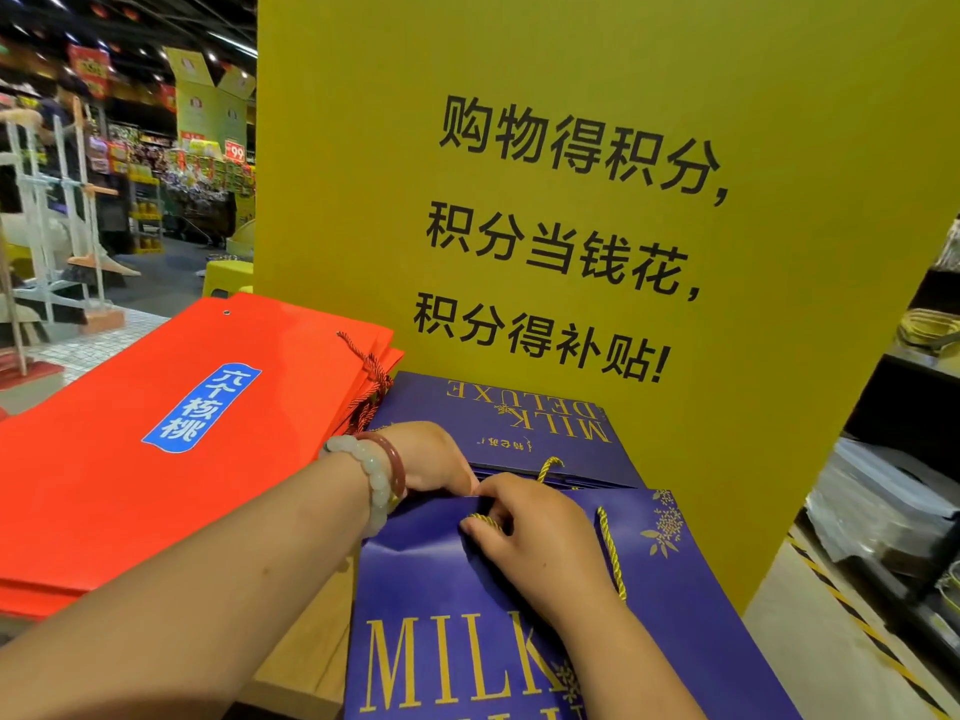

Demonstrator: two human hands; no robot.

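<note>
Flat dark-blue paper gift bag with gold "MILK" lettering [441, 589]: lies on the light wooden tabletop [306, 641], near edge, mouth pointing away from the person. Gold twisted cord handle [612, 553] loops across its upper face.

Right hand [540, 543]: lies on the bag just below the top edge, fingers curled, pinching one end of the gold cord against the paper.

Left hand [426, 459]: at the bag's top edge, touching the right hand; fingers bent down over the edge and gripping it, tips hidden. Wrist carries a pale bead bracelet [376, 483] and a red bangle [396, 454].

Just beyond, partly under the left hand: a second dark-blue bag of the same kind [467, 407], lettering upside down, its far end against the large yellow board with black Chinese characters [519, 70].

Left of both: a stack of flat orange-red paper bags with a blue label [104, 485], red cords at the end nearest the blue bags. Shop shelves in the far left background, blurred.
</note>
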